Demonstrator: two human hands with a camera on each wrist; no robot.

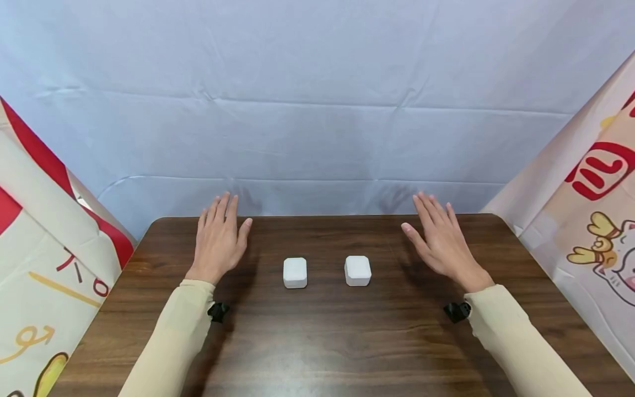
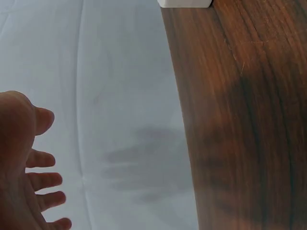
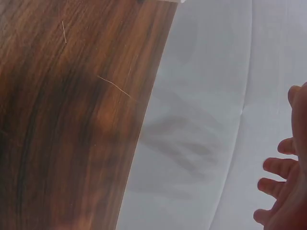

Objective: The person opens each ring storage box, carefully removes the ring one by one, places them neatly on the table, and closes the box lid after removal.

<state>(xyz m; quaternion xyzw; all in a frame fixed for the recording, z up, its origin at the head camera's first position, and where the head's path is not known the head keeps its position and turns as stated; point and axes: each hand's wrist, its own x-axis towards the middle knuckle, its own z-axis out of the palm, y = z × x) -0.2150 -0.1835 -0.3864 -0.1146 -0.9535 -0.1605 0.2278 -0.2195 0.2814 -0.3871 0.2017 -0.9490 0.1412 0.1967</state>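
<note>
Two small white boxes with bevelled corners lie side by side on the table, the left box [image 1: 295, 272] and the right box [image 1: 358, 271], with a gap between them. My left hand [image 1: 218, 242], fingers extended and thumb apart, is over the table to the left of the left box and holds nothing. Over on the other side, my right hand [image 1: 441, 242] is likewise spread, to the right of the right box, with nothing in it. At the top of the left wrist view, the lower edge of a white box [image 2: 186, 3] shows.
The brown wooden table [image 1: 317, 347] has rounded far corners. Behind it hangs a pale blue-grey cloth [image 1: 317, 138]. Printed curtains flank both sides, the left curtain [image 1: 44, 264] and the right curtain [image 1: 590, 220]. Black wrist devices sit by both sleeves.
</note>
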